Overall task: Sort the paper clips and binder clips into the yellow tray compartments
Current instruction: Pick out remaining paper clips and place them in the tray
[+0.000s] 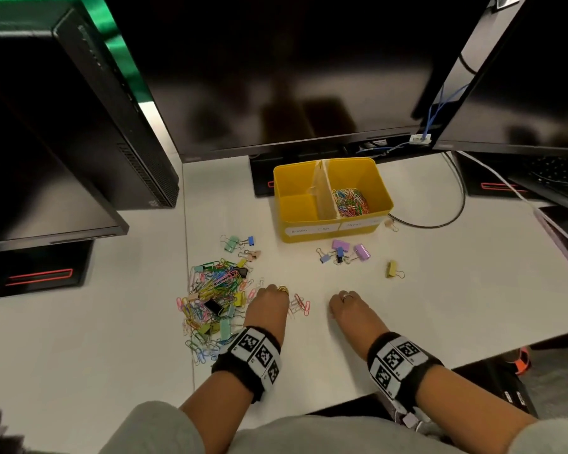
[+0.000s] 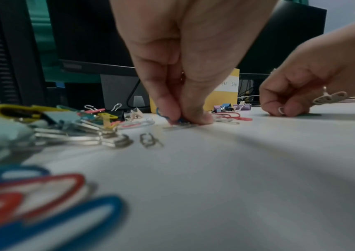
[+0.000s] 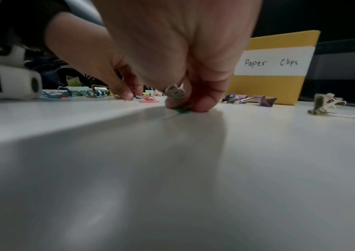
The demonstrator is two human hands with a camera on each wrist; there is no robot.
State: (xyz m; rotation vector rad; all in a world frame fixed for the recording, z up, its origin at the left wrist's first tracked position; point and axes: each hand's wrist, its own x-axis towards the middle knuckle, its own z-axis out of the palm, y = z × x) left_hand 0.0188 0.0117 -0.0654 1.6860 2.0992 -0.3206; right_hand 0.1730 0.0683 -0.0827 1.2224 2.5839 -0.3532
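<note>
The yellow tray [image 1: 328, 236] stands under the middle monitor, with coloured paper clips [image 1: 351, 201] in its right compartment, labelled "Paper Clips" [image 3: 271, 62]. Nothing shows in the left compartment. A mixed pile of paper clips and binder clips [image 1: 214, 299] lies front left. My left hand [image 2: 182, 118] is at the pile's right edge and pinches a blue paper clip [image 2: 161, 114] against the table. My right hand [image 3: 185, 107] is down on the table to the right, fingertips pinching a green paper clip [image 3: 182, 110], with pale clips [image 3: 174, 92] tucked in its curled fingers.
Purple and blue binder clips [image 1: 345, 252] lie in front of the tray, an olive one [image 1: 392, 269] to their right and a pink one [image 1: 391, 224] by the tray's corner. Red paper clips [image 1: 300, 304] lie between my hands. Monitors, a black computer case [image 1: 79, 126] and cables ring the table.
</note>
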